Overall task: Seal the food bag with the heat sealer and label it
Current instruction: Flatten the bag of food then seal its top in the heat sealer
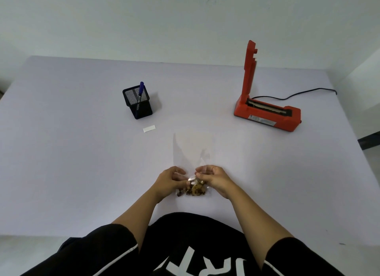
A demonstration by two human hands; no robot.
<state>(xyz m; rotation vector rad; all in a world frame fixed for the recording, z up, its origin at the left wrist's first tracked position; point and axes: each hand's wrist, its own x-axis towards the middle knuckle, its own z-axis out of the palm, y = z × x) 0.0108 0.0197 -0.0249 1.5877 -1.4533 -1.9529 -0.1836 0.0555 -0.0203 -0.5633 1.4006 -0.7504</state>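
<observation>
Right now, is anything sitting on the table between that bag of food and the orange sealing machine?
Nothing visible. Both hands hold the food bag near the table's front edge, and the table up to the heat sealer, its arm raised, is bare. The pen holder and label lie off left.

Even, soft overhead light; bright, no harsh glare. Pen holder (137,102) throws a faint shadow toward 3 o'clock. Wide-angle bowing of table (61,152) edges; focus mildly soft.
</observation>
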